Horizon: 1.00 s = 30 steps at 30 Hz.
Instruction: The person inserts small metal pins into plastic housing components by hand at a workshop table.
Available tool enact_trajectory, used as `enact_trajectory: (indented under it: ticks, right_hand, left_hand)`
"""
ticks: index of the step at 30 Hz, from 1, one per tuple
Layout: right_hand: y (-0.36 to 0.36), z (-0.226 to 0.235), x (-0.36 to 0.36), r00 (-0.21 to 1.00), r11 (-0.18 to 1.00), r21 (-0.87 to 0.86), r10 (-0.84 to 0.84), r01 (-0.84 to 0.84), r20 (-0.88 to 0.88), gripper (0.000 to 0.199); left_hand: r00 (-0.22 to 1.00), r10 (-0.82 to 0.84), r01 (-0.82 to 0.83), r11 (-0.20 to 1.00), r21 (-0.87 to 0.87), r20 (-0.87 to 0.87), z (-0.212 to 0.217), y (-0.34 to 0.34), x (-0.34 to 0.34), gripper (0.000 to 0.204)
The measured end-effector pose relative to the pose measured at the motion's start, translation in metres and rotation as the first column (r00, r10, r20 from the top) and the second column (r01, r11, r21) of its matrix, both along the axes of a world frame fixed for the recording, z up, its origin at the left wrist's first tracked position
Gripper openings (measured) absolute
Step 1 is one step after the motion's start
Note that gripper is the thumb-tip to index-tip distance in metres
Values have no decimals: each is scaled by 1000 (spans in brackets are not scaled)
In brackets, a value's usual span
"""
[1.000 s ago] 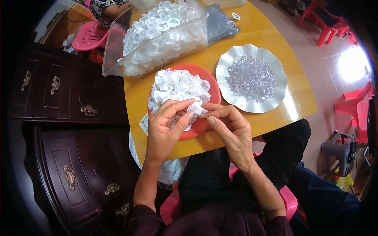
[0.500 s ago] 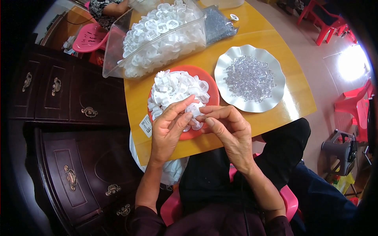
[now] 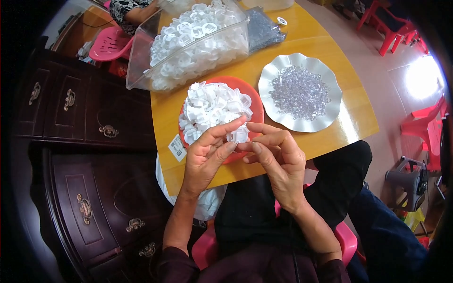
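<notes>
My left hand (image 3: 207,153) pinches a small white plastic part (image 3: 238,134) between thumb and index finger, over the near edge of a red-orange plate (image 3: 257,106). The part is rounded, with a small slot in its face. From the right, my right hand (image 3: 282,160) meets it, thumb and fingers closed at its lower edge; whatever sits between those fingertips is too small to make out. Heaped on the plate are many similar white parts (image 3: 212,101). To its right, a white scalloped dish (image 3: 335,99) carries a pile of short clear plastic pieces (image 3: 301,92).
A clear bin (image 3: 141,78) full of white parts stands behind the plate, beside a bag of greyish pieces (image 3: 264,33). A label (image 3: 177,148) lies at the yellow table's (image 3: 356,113) left edge. Dark drawers (image 3: 89,184) flank the left; another person's arm (image 3: 139,13) shows beyond.
The white part has turned so that its slotted face shows, and both hands have shifted slightly right. My right fingertips remain against the part. The view has moved a little.
</notes>
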State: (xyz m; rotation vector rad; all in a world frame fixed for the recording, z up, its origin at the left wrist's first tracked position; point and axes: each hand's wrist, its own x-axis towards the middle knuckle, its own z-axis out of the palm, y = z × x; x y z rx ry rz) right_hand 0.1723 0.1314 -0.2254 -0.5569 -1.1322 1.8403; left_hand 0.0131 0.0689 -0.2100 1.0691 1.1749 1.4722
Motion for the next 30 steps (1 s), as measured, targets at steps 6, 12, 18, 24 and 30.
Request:
enact_trajectory:
  ticks: [6, 12, 18, 24, 30]
  right_hand:
    - [-8, 0, -2, 998, 997, 55, -48, 46, 28, 10]
    - [-10, -3, 2, 997, 999, 18, -30, 29, 68, 11]
    - [-9, 1, 5, 985, 992, 124, -8, -14, 173, 6]
    - [-11, 1, 4, 985, 996, 74, -69, 57, 160, 11]
    - [-8, 3, 7, 979, 994, 106, -13, -9, 206, 5]
  left_hand:
    - [991, 40, -34, 998, -54, 124, -3, -5, 3, 32]
    - [988, 64, -61, 998, -26, 137, -14, -7, 5, 33]
    - [984, 45, -38, 998, -44, 174, -14, -9, 4, 36]
    - [985, 43, -35, 998, -49, 165, -11, -8, 6, 36]
    - [993, 43, -39, 998, -44, 110, -11, -8, 5, 36]
